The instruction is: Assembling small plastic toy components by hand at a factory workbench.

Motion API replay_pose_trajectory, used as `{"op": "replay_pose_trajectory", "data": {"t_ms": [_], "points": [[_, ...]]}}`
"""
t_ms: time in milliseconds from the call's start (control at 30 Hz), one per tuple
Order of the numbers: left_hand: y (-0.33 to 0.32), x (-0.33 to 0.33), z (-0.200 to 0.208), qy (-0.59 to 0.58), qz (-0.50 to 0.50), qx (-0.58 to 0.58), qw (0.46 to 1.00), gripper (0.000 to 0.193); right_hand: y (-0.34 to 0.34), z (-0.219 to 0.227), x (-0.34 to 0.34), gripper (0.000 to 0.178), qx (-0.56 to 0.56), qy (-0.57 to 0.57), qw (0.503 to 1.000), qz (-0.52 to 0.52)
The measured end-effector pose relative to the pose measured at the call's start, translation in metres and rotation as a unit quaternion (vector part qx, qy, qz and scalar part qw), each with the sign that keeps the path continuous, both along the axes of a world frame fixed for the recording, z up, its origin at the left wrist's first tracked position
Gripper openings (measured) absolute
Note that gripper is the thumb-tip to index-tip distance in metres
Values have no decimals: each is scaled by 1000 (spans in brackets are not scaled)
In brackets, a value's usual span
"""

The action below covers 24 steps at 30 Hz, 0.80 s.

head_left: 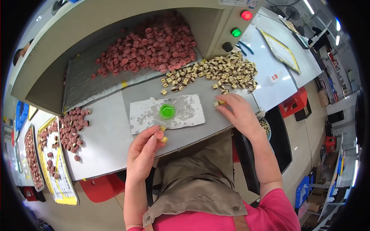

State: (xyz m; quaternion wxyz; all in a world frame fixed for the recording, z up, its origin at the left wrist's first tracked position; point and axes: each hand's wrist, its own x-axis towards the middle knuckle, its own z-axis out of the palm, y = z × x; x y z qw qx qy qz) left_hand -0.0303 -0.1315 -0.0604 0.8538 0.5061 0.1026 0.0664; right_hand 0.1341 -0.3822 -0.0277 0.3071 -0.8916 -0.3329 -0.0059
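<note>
Low over the table's front edge, my left hand (143, 153) is closed, with a small pink cap (158, 134) and yellowish bits held at its fingertips. My right hand (239, 115) pinches a small cream-and-brown piece (216, 104) just in front of a heap of similar cream-and-brown pieces (231, 69). Between both hands lies a worn white slab (192, 111) with grey patches. On it stands a small round clear dish of bright green liquid (167, 111). The underside of each piece is hidden by my fingers.
Pink caps (154, 46) are piled under a beige machine hood (127, 15) with red and green lamps. At left are assembled pink-topped pieces (71, 131) and a yellow-edged tray (63, 181). Blue-handled pliers (246, 48) lie at the back right. A red stool (295, 102) stands at right.
</note>
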Motion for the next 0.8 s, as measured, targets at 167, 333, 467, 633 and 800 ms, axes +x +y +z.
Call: {"op": "replay_pose_trajectory", "data": {"t_ms": [167, 333, 467, 633, 800], "points": [[9, 1, 0, -9, -6, -132, 991, 30, 7, 1, 4, 20, -59, -66, 996, 28], [18, -3, -1, 18, -7, -182, 983, 32, 38, 21, -10, 14, 54, 75, 996, -10], [21, -4, -5, 12, -4, -190, 982, 32, 85, 24, -19, 14, 83, 8, 988, 126], [21, -3, -2, 5, 2, -199, 980, 33, 114, 13, -16, 17, 1, -122, 974, 189], [20, -2, 4, 22, 4, -181, 983, 34, 124, 0, -14, 18, 7, -141, 968, 206]]}}
